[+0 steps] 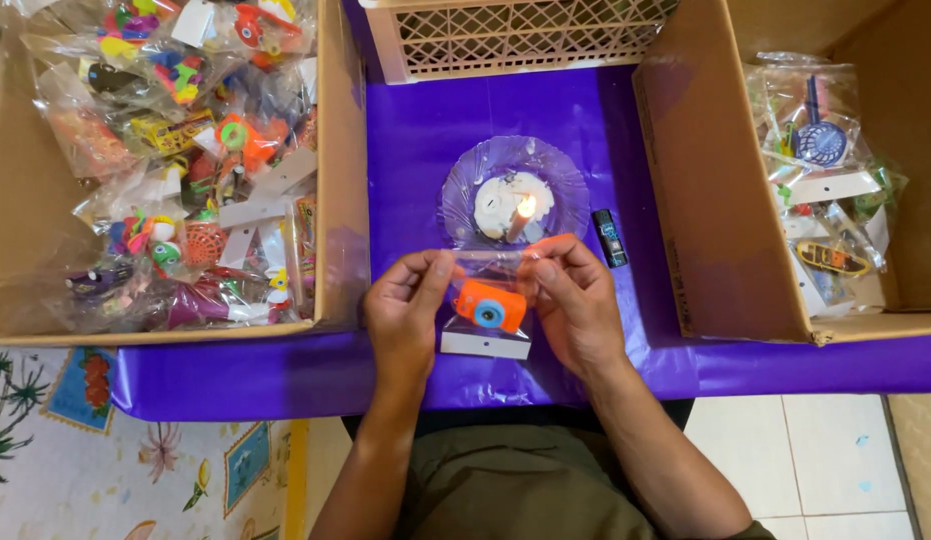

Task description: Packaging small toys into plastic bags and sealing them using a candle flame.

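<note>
My left hand (405, 315) and my right hand (575, 300) together hold a small clear plastic bag (490, 268) by its upper corners. Inside the bag hangs an orange toy camera (490, 305) with a blue lens, and a white card (485, 343) closes its lower end. The bag's top edge is close to the flame of a short lit candle (522, 215). The candle stands in melted white wax on a clear plastic plate (460, 195) on the purple table cover (415, 130).
A cardboard box (335, 200) at left is full of bagged toys. Another cardboard box (705, 200) at right holds a few bagged toys. A beige lattice basket (515, 35) stands at the back. A small dark lighter (609, 238) lies right of the plate.
</note>
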